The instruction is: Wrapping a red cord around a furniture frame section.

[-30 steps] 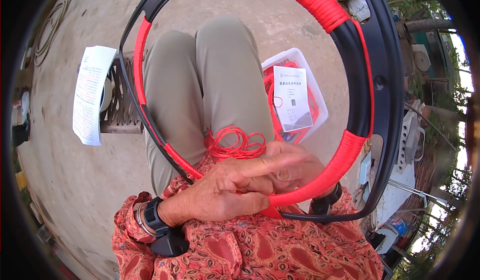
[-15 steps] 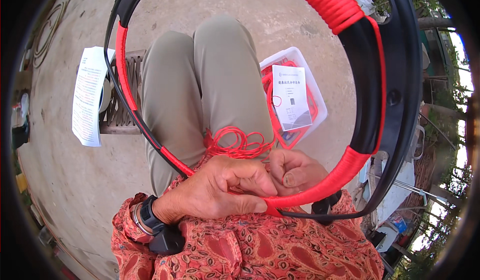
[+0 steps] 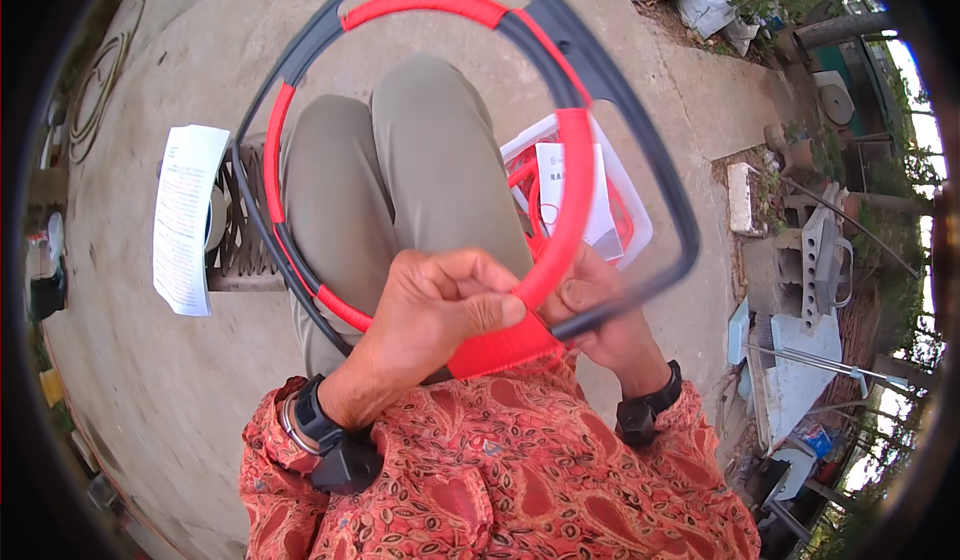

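Note:
Over my lap stands a black looped frame (image 3: 668,185), with an inner ring wrapped in sections with red cord (image 3: 572,175). A wider red-wrapped section (image 3: 505,350) shows at its lower end, by my shirt. My left hand (image 3: 425,305) is closed on the lower part of the red-wrapped ring, thumb and forefinger pinching it. Behind the frame's lower right side, my right hand (image 3: 625,345) has its fingers curled. The ring and the black edge partly cover that hand, so what it holds cannot be made out.
Right of my knees, a white plastic tub (image 3: 636,200) contains red items and a printed sheet (image 3: 600,210). Another printed sheet (image 3: 188,220) lies on a slatted stool (image 3: 245,278) at left. Hollow blocks (image 3: 780,270) and boards (image 3: 795,360) lie farther right.
The frame has moved away from the camera and tilted, so more of its outline shows. Both hands have shifted up the view. The red cord coil on my lap is now hidden.

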`<state>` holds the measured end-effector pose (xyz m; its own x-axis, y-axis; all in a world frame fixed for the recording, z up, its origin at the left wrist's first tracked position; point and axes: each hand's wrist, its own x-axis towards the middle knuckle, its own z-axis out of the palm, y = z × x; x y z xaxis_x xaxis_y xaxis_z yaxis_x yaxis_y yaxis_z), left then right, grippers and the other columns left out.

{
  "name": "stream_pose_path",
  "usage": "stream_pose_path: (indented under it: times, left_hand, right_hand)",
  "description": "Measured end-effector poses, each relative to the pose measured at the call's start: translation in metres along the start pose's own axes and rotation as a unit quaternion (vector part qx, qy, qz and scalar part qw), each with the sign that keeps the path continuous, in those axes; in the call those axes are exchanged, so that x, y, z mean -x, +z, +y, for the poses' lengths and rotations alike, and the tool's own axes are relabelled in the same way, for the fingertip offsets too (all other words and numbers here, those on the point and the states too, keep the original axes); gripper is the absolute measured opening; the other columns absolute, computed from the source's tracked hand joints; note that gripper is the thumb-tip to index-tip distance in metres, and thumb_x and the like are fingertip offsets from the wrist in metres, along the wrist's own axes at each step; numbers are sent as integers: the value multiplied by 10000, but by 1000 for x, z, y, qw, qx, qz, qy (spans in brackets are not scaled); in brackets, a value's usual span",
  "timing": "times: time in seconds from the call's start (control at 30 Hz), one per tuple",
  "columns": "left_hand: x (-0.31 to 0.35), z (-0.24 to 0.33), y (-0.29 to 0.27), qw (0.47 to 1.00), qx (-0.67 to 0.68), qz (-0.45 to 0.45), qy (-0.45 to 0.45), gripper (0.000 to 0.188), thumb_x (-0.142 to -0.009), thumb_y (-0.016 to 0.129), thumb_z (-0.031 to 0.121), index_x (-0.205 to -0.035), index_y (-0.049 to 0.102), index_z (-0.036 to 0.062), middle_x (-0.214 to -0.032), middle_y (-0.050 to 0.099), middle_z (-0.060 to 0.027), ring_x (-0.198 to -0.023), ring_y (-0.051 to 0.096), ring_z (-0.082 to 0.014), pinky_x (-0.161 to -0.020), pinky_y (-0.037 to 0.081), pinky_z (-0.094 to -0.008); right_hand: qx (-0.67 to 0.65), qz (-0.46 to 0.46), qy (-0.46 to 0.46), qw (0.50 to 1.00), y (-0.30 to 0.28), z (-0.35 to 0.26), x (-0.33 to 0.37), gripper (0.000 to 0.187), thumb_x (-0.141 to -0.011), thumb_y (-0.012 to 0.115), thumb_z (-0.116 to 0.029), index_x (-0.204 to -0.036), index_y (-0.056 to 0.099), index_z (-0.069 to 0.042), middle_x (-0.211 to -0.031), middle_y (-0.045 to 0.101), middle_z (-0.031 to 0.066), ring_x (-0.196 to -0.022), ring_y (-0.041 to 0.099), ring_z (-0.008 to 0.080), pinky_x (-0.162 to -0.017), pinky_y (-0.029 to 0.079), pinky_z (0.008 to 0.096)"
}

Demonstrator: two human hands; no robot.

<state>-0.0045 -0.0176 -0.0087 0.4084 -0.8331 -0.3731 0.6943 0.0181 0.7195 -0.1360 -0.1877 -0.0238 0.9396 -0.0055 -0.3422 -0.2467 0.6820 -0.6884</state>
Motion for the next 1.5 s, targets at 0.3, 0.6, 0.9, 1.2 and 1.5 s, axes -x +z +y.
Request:
stream_pose_path:
  times: [0.3,0.6,0.9,1.2,1.5]
  left_hand:
    - [-25,-2,-22,997,21,67,-16,47,-861,659,-14,-893,651,-47,-816,693,-125,-719,675,-151,-657,552,-271]
    - [-43,-18,-47,997,23,78,-17,62,-853,672,2,-893,656,-43,-832,692,-107,-715,667,-145,-672,551,-271]
    - [-40,-16,-53,997,15,46,-52,125,-892,629,34,-958,670,-63,-854,691,-83,-720,659,-124,-682,541,-252]
    - [-38,-17,-48,998,-7,48,-39,125,-903,595,22,-952,666,-68,-846,681,-71,-718,643,-107,-672,528,-241]
    - [-38,-11,-41,996,-2,1,-92,172,-915,606,63,-1000,654,-78,-895,692,-98,-784,665,-141,-737,541,-257]
  right_hand:
    - [-66,26,-58,996,-5,22,-12,203,-985,507,-109,-1173,464,-46,-860,514,47,-698,520,130,-616,434,300]
    - [92,63,-93,989,-18,27,-34,219,-1010,524,-191,-1148,560,-25,-750,474,-39,-576,374,33,-527,320,205]
    - [181,76,-86,977,-18,23,-35,269,-1008,541,-272,-1091,606,-24,-624,399,-80,-514,347,21,-475,295,207]
    - [317,66,7,946,-31,7,-34,329,-972,605,-330,-928,660,-9,-624,475,-56,-559,406,36,-472,319,236]
    - [266,101,11,959,-28,8,-32,325,-940,654,-324,-838,662,-16,-595,470,-52,-522,409,34,-443,297,222]
